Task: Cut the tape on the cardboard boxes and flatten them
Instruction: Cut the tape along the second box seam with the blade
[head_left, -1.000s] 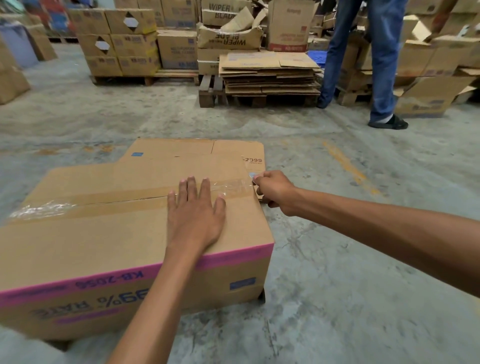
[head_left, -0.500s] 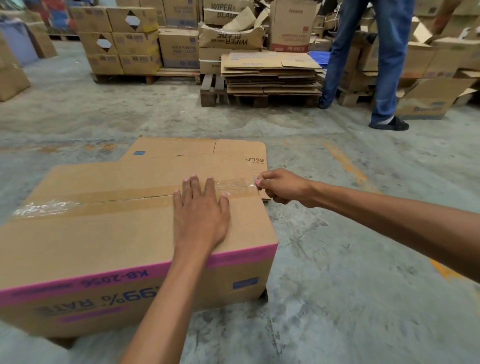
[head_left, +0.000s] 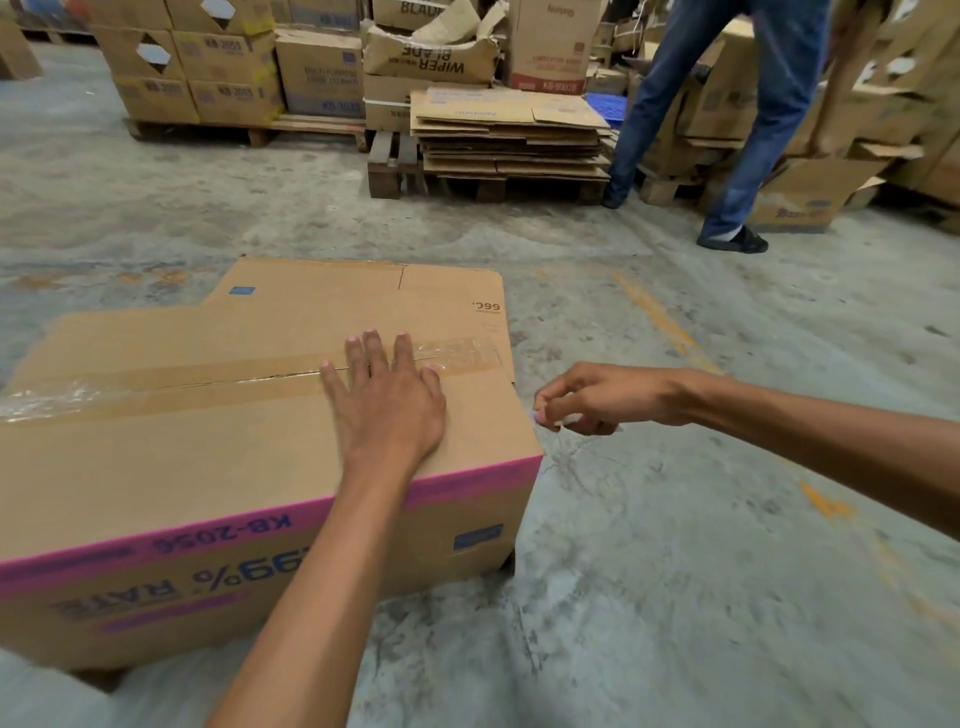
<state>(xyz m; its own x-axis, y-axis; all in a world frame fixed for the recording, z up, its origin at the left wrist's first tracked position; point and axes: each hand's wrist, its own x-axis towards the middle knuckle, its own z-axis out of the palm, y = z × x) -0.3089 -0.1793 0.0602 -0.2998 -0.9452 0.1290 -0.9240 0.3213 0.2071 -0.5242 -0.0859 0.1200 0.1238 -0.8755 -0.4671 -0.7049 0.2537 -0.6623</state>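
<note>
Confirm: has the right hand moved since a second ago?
Yes. The right hand has left the tape end and come toward the camera along the right edge of the box, pinching a small pale object.

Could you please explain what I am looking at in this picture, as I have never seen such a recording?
There is no machine here: a person wears a wide-angle camera on the head, so the picture looks forward and down at their own arms. The left hand lies flat on top of a taped cardboard box standing on the concrete floor. Clear tape runs along the box's top seam. The right hand, just off the box's right edge, pinches a small pale object, too blurred to name. A flattened box lies behind. Farther back are a pile of flattened cardboard on a pallet and another person's legs.
</note>
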